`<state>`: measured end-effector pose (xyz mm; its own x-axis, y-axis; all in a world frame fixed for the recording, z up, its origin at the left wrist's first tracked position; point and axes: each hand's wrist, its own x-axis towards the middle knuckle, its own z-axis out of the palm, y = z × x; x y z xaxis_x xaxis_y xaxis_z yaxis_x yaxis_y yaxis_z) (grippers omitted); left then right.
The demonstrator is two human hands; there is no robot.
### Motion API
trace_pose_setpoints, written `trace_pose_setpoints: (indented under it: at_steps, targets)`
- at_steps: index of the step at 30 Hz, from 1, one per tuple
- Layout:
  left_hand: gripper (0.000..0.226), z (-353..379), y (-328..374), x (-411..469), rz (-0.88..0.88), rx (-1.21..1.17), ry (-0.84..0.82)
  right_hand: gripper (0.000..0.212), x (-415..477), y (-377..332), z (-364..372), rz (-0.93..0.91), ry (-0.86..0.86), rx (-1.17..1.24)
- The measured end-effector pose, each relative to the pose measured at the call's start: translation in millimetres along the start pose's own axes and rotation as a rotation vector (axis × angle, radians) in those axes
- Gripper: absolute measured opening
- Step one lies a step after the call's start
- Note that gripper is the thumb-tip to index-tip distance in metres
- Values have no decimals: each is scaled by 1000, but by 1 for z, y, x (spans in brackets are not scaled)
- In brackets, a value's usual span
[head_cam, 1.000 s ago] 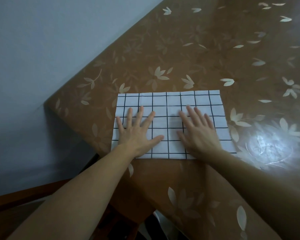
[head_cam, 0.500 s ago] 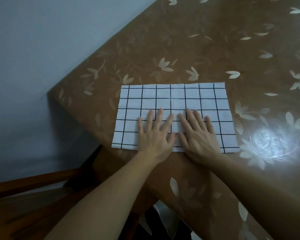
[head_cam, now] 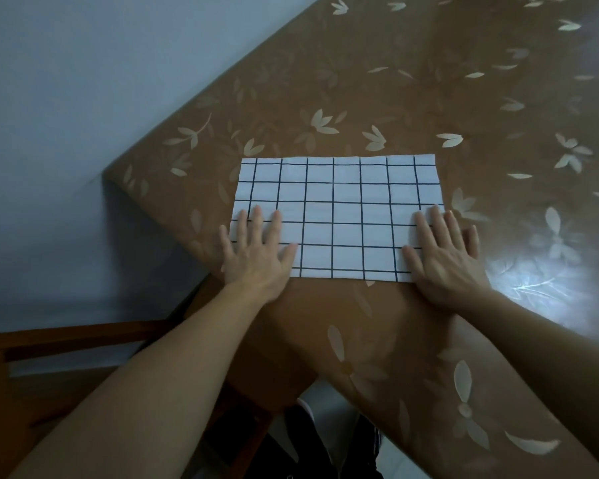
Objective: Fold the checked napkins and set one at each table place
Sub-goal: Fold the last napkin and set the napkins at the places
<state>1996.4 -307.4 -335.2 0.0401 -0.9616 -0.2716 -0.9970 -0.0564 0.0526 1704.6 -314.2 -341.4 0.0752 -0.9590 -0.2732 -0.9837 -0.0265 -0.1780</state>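
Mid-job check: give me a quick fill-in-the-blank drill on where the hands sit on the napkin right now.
1. The left hand lies flat on the ____ end of the napkin.
2. The right hand lies flat on its ____ end.
3. The number of hands touching the napkin is ____.

Missing words: left; right; two.

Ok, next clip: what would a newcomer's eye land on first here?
A white napkin with dark checks lies flat near the corner of a brown table patterned with pale flowers. The left hand and right hand press flat on its near-left and near-right corners.
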Motion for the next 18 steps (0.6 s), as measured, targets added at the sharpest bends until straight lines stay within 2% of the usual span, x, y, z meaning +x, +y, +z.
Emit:
trace_pose_setpoints:
  at_steps: [3, 5, 8, 11, 13, 15, 18]
  targets:
    - [63, -4, 44, -20, 322, -33, 45, 65, -9, -9, -4, -66, 73, 26]
    - [65, 1, 65, -33, 410, -32, 32, 62, -19, -13, -7, -262, 143, 16]
    - [65, 11, 69, -37, 367, -42, 27, 48, -26, -10, -5, -519, 220, -34]
    - [61, 10, 70, -38, 357, -76, 13, 13, -21, -10, -4, -600, 323, -12]
    - [58, 9, 75, -39, 332, -100, 17, 4, -18, -12, -2, -660, 367, -48]
    - [50, 10, 81, -40, 308, -150, 91, 15, -17, -14, -2, -681, 374, -91]
    - [39, 10, 86, -46, 321, -173, 251, 28, -23, -28, -9, -592, 335, -23]
